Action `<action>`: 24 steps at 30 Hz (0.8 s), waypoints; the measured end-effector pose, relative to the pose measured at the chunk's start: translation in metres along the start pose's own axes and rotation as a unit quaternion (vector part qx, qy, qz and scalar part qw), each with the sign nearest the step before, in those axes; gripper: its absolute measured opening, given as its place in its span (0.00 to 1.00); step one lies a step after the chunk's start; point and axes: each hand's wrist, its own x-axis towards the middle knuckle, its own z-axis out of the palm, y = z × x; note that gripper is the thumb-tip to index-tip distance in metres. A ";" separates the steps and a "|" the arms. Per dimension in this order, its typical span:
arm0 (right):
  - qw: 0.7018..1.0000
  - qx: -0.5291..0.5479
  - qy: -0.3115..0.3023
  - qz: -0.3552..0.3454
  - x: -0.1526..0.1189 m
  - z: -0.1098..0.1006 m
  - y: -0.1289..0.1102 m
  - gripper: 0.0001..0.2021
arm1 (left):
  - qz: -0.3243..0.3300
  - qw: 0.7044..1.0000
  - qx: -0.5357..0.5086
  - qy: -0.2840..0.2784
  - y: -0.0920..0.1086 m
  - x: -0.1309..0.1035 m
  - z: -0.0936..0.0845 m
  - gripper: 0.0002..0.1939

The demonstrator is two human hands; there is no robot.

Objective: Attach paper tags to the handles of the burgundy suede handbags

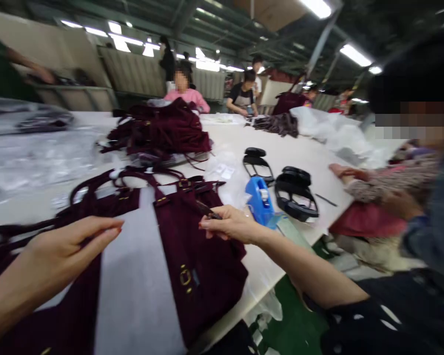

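Observation:
Dark maroon handbags lie on the table in front of me, the nearest bag showing gold buckles and upright handles. A pale grey-white sheet lies between it and another maroon bag on the left. Over that left bag, by the sheet's edge, my left hand has thumb and fingers pinched together; anything between the tips is too small to make out. My right hand is closed around a small dark pointed tool, apparently thread snips, above the nearest bag's upper part.
Right of the bags stand a blue tape dispenser and two black framed objects. Behind lies a heap of maroon bags; clear plastic covers the left. A co-worker's sleeve is close on the right, with others across the table.

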 end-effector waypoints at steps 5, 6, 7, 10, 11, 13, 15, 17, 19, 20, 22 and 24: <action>0.994 -0.037 -0.102 0.000 0.026 0.044 -0.013 0.12 | -0.217 0.969 0.116 0.033 -0.042 -0.036 -0.050 0.16; 0.991 -0.046 -0.128 -0.001 0.034 0.053 -0.014 0.13 | -0.255 0.959 0.118 0.036 -0.054 -0.045 -0.053 0.14; 0.987 -0.055 -0.150 0.001 0.042 0.062 -0.015 0.13 | -0.291 0.950 0.113 0.031 -0.065 -0.055 -0.054 0.13; 0.977 -0.080 -0.194 0.035 0.062 0.094 -0.020 0.10 | -0.351 0.933 0.077 -0.006 -0.086 -0.076 -0.041 0.12; 0.975 -0.085 -0.199 0.047 0.069 0.105 -0.021 0.09 | -0.359 0.931 0.071 -0.017 -0.088 -0.079 -0.034 0.11; 0.974 -0.085 -0.200 0.060 0.083 0.127 -0.021 0.06 | -0.365 0.928 0.073 -0.026 -0.088 -0.076 -0.020 0.08; 0.978 -0.065 -0.189 0.065 0.099 0.148 -0.016 0.04 | -0.374 0.923 0.085 -0.027 -0.087 -0.066 -0.008 0.08; 0.985 -0.036 -0.152 0.068 0.116 0.167 -0.009 0.04 | -0.388 0.917 0.096 -0.020 -0.088 -0.052 -0.001 0.12; 0.992 -0.013 -0.097 0.074 0.131 0.183 -0.003 0.05 | -0.405 0.908 0.104 -0.001 -0.092 -0.039 0.003 0.15; 0.995 -0.004 -0.070 0.077 0.138 0.190 -0.001 0.05 | -0.413 0.904 0.106 0.013 -0.095 -0.033 0.004 0.15; 0.996 0.014 -0.035 0.087 0.150 0.201 -0.001 0.05 | -0.424 0.899 0.105 0.039 -0.101 -0.023 0.006 0.14; 0.994 0.038 -0.023 0.101 0.159 0.208 -0.003 0.07 | -0.426 0.897 0.101 0.060 -0.107 -0.015 0.009 0.13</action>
